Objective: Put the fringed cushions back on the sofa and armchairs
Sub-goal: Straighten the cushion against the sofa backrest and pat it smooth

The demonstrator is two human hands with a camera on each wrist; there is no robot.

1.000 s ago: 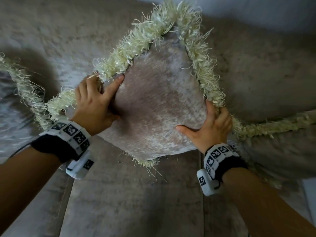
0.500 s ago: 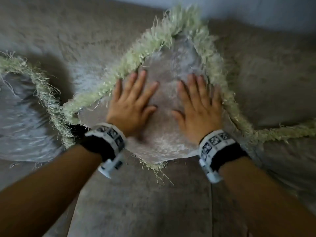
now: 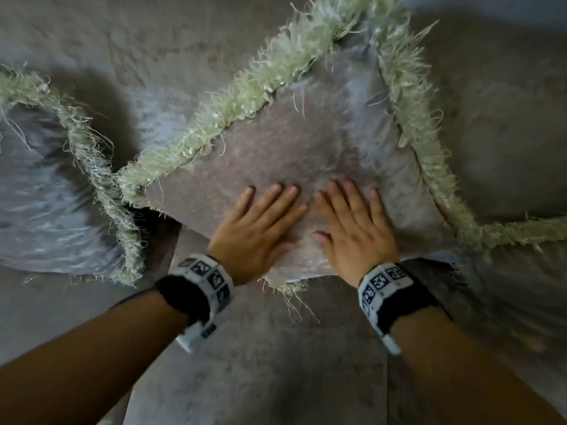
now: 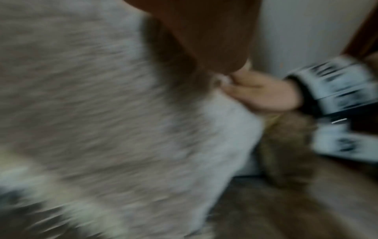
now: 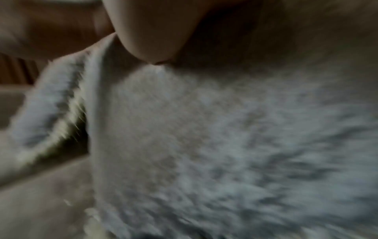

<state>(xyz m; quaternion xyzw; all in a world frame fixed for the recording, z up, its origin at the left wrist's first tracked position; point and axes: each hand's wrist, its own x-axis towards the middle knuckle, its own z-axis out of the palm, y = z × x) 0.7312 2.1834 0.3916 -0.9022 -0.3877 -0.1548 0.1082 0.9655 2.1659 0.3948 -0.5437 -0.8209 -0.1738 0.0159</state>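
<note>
A grey velvety cushion edged with pale green fringe leans corner-up against the sofa back. Both my hands lie flat on its lower face, fingers straight. My left hand presses left of centre, my right hand just beside it. The blurred left wrist view has the cushion fabric and my right hand resting on it. Cushion pile and fringe fill the blurred right wrist view.
A second fringed cushion leans on the sofa back at the left, and a third lies at the right, partly under the middle one. The grey sofa seat stretches below my wrists.
My hands let go of the cushion's side edges, moved onto its face and slid down toward its lower corner. The cushion now rests against the sofa back.
</note>
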